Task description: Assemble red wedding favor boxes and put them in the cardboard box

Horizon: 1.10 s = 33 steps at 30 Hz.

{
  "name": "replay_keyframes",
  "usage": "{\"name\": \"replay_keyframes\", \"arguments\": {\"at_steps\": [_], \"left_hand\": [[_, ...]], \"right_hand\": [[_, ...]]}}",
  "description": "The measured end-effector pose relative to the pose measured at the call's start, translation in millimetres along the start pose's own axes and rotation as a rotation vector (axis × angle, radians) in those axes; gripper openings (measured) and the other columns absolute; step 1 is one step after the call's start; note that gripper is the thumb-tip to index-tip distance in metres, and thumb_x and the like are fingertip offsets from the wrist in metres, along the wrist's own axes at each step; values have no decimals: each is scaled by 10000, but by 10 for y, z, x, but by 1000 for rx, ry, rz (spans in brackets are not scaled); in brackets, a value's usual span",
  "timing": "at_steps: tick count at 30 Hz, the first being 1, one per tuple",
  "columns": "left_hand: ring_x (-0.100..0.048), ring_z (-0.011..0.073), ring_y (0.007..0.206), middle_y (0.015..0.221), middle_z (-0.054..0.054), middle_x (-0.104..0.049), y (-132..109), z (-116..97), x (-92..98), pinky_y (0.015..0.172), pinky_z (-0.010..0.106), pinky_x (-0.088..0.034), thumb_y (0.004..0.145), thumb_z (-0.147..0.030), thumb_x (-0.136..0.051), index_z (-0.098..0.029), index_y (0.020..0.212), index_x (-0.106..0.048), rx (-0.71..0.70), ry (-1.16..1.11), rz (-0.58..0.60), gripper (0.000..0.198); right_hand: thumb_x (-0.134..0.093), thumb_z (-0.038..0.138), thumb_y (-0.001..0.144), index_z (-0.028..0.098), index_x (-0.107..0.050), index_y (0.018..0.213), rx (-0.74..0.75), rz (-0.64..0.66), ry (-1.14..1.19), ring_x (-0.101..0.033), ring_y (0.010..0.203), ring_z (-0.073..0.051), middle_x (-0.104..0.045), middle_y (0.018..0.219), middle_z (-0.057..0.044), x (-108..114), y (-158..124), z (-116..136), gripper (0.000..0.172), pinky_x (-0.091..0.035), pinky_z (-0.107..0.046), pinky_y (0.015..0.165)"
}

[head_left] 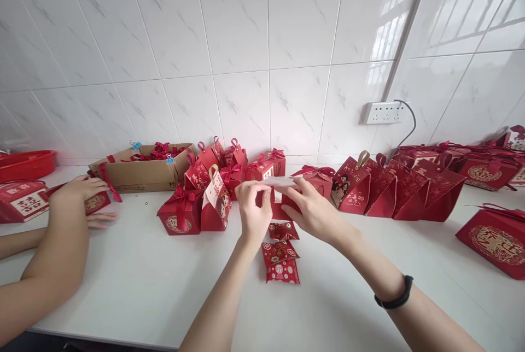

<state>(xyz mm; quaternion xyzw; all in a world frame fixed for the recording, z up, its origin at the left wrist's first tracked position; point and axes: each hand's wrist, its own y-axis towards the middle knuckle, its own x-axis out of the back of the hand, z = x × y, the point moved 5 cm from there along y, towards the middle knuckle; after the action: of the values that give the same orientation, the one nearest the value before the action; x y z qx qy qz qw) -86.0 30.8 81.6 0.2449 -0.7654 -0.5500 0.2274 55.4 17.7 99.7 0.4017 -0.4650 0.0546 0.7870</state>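
Fingers of the left hand [256, 209] pinch, thumb to forefinger, the left end of a pale flap [279, 181] on a small red card box [292, 197]. The right hand [315, 211] grasps that box from the other side, thumb at the front, other fingers spread along the upper edge. The box is between both hands, just above the white tabletop [324, 314]. Taking it as the clock's centre, a black wristband [397, 296] shows on the right arm at four o'clock. At six o'clock, three shiny red printed packets [281, 253] lie in a line, the nearest two overlapping.

At three o'clock, a row of dark-red card boxes with peaked tops and loops [396, 188] leans together. At nine, a red square card box with a ribbon bow [179, 215] stands beside a red-and-white peaked box [216, 204]; well beyond them, a co-worker's hands [82, 190] are at another red box [98, 203].

Farther back at ten, a brown cardboard tray [139, 178] holds dark-red ribbons [164, 152], with a bright red plastic basin [28, 166] farther left. Toward two, a white socket strip [384, 113] sits on the white marbled tile wall [301, 29].
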Motion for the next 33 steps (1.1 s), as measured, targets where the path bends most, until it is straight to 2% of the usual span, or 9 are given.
{"name": "replay_keyframes", "arguments": {"at_steps": [4, 9, 13, 20, 25, 28, 31, 33], "left_hand": [[-534, 183, 830, 823, 25, -593, -7, -13, -13, 784, 328, -435, 873, -108, -545, -203, 816, -549, -13, -1, 25, 111], [-535, 184, 844, 813, 17, -602, 3, -21, -34, 782, 319, -441, 853, -88, -566, -202, 810, -569, -22, -16, 91, 122], [-535, 179, 843, 811, 13, -602, 8, -32, -64, 781, 312, -449, 828, -69, -585, -200, 810, -595, -38, -34, 171, 132], [-522, 198, 891, 859, 33, -591, 10, -15, -100, 815, 342, -470, 825, -127, -600, -205, 839, -647, -26, -23, 259, 92], [-502, 222, 970, 980, 56, -622, -11, -65, -111, 849, 382, -476, 826, -90, -506, -220, 894, -680, -121, -29, 326, 228], [-475, 249, 1040, 1087, 79, -595, -33, -107, -116, 886, 425, -472, 800, -103, -504, -207, 919, -672, -170, -31, 392, 230], [-437, 282, 1123, 1166, 96, -544, -48, -128, -126, 949, 466, -449, 788, -193, -603, -198, 936, -643, -182, -31, 450, 154], [-412, 305, 1176, 1220, 107, -505, -59, -120, -145, 982, 482, -440, 723, -291, -733, -201, 1014, -609, -176, -23, 492, 329]], "right_hand": [[-448, 151, 913, 184, -614, 990, 2, -3, -23, -546, 1085, -293, -445, 1173, -159, -55, -25, 36, 186, -550, -467, 822], [-472, 114, 887, 184, -613, 904, -53, 63, 61, -562, 958, -245, -437, 1029, -113, -76, -46, 12, 158, -562, -393, 727], [-480, 50, 839, 174, -596, 809, -85, 61, 55, -533, 839, -210, -426, 934, -81, -63, -49, -36, 172, -552, -372, 697], [-447, 30, 817, 167, -613, 830, -71, 42, 14, -516, 794, -205, -420, 929, -85, -56, -49, -45, 215, -542, -383, 676], [-447, 36, 812, 167, -608, 776, -104, -5, 60, -495, 737, -186, -414, 869, -63, -25, -29, -148, 210, -535, -378, 653], [-453, 38, 809, 163, -611, 776, -114, -10, 67, -490, 749, -188, -417, 853, -59, -3, -20, -195, 205, -531, -399, 688], [-488, 70, 818, 172, -626, 800, -129, 18, 98, -505, 807, -208, -447, 853, -65, 29, -23, -211, 173, -533, -412, 725], [-523, 71, 801, 181, -632, 889, -152, 33, 143, -533, 843, -210, -483, 919, -77, 62, -33, -229, 179, -541, -417, 753]]}}
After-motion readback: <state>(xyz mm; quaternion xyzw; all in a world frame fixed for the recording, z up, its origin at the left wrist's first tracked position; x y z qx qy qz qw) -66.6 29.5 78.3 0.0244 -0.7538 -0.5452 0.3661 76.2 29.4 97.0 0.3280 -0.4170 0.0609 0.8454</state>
